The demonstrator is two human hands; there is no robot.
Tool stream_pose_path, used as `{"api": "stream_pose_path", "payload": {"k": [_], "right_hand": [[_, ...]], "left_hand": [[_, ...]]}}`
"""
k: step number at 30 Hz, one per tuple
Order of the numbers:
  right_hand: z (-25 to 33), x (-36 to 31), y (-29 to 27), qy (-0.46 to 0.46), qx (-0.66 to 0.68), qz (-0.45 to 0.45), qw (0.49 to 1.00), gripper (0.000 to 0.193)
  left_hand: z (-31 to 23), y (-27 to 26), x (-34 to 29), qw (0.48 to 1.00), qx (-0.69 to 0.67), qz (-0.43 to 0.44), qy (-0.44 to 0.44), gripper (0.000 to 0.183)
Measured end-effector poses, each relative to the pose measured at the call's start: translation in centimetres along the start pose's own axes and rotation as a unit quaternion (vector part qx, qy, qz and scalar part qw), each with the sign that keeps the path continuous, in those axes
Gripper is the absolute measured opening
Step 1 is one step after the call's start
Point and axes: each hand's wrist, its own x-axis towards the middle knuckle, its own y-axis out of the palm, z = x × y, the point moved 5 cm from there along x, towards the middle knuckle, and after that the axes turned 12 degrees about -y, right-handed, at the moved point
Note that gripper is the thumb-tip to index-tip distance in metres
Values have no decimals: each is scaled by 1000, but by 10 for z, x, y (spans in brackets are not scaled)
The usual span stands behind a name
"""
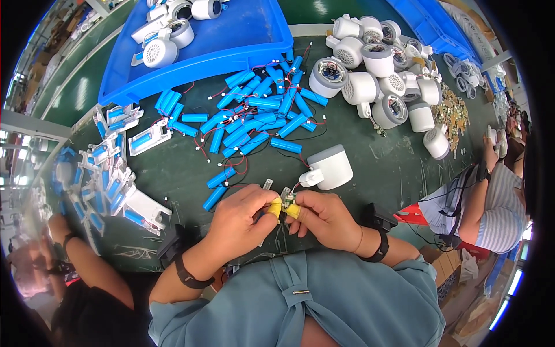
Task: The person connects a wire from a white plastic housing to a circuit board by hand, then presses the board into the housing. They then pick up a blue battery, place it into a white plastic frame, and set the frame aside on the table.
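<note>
My two hands meet close to my body at the table's near side, with yellow covers on the fingertips. My left hand is closed in a pinch at the left side of a small green circuit board. From the right, my right hand pinches the same board between thumb and fingers. Pale narrow plastic shows by my left fingers, mostly hidden by them. Just beyond my right hand lies a white, grey-edged round-cornered housing, with a thin wire running from its neck toward the board.
Many blue cylindrical batteries with red and black leads lie ahead. White handle shells holding batteries are heaped left. A blue tray holds white fan-like units; more such units stand back right beside small boards. Co-workers sit either side.
</note>
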Motion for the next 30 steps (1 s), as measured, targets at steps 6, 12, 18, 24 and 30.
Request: {"api": "stream_pose_path", "payload": {"k": [6, 12, 18, 24, 30], "right_hand": [[1, 0, 1, -7, -34, -12, 999, 14], [3, -1, 2, -29, -60, -15, 998, 13], [2, -1, 2, -54, -61, -15, 997, 12], [0, -4, 4, -90, -132, -81, 984, 13], [0, -5, 7, -129, -193, -93, 968, 15]], "left_hand": [[-1, 2, 1, 1000, 6, 3, 1, 23], [-3, 1, 2, 1000, -20, 20, -2, 20], [0, 1, 2, 998, -49, 32, -27, 18], [-4, 8, -2, 1000, -4, -19, -3, 20], [-11, 10, -6, 998, 26, -43, 32, 25]]}}
